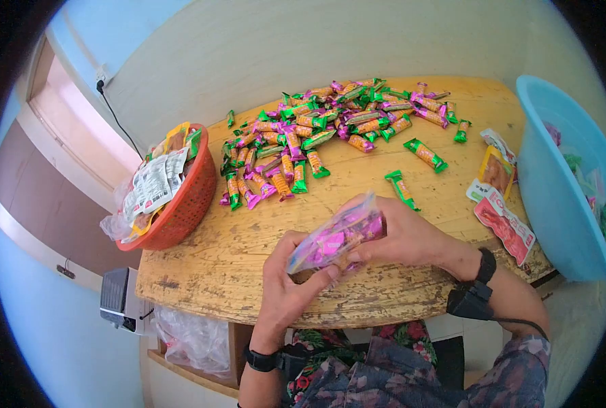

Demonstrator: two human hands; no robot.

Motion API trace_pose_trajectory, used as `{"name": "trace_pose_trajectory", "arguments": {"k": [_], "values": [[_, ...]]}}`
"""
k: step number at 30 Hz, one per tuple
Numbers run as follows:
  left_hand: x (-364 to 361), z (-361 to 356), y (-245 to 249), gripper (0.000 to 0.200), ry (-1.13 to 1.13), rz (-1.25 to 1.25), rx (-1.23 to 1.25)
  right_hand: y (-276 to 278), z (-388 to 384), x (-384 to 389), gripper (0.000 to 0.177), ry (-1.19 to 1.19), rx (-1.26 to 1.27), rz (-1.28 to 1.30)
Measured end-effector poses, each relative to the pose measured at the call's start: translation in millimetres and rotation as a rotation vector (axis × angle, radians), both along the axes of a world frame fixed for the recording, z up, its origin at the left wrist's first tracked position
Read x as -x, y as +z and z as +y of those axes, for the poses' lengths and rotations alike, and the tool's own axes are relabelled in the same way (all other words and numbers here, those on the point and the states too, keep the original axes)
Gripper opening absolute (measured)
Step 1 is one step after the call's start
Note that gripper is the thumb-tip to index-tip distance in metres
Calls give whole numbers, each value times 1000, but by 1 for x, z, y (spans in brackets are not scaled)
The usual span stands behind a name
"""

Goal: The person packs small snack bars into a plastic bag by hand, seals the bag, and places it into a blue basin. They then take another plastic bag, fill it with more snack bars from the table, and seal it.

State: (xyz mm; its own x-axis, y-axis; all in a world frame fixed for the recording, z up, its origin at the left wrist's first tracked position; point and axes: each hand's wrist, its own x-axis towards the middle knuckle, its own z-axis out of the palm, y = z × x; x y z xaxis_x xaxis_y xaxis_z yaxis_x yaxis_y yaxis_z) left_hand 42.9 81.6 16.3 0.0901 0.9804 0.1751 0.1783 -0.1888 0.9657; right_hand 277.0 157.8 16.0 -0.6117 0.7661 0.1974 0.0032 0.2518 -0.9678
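A clear plastic bag (330, 239) with purple-wrapped snacks inside is held between both hands above the front of the wooden table. My left hand (291, 275) grips the bag's left end, thumb along its lower side. Around the right end, my right hand (401, 234) is closed, its fingers partly behind the bag. Beyond the hands lies a heap of small green and purple wrapped snacks (303, 132). A single green-ended snack (402, 190) lies just behind my right hand, and another (425, 155) is farther back.
An orange-red basket (191, 197) full of packets stands at the table's left edge. On the right is a light blue tub (554, 183) with wrapped items inside. Beside it lie flat food packets (506, 224). Below the table at left are plastic bags (194, 340) and a black-and-white device (119, 299).
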Motion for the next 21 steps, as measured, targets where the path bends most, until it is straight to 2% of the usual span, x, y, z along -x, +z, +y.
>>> {"name": "trace_pose_trajectory", "arguments": {"k": [4,15,18,21], "values": [[-3,-2,-1,40,48,-84,67,7,-3,1,49,25,116,52],[-3,-2,-1,53,-52,106,-113,0,1,-2,46,42,75,32],[-6,-3,-2,54,-50,114,-124,8,0,-4,47,129,186,-14],[-2,-3,0,53,-67,116,-156,4,2,-2,50,98,28,-3]]}}
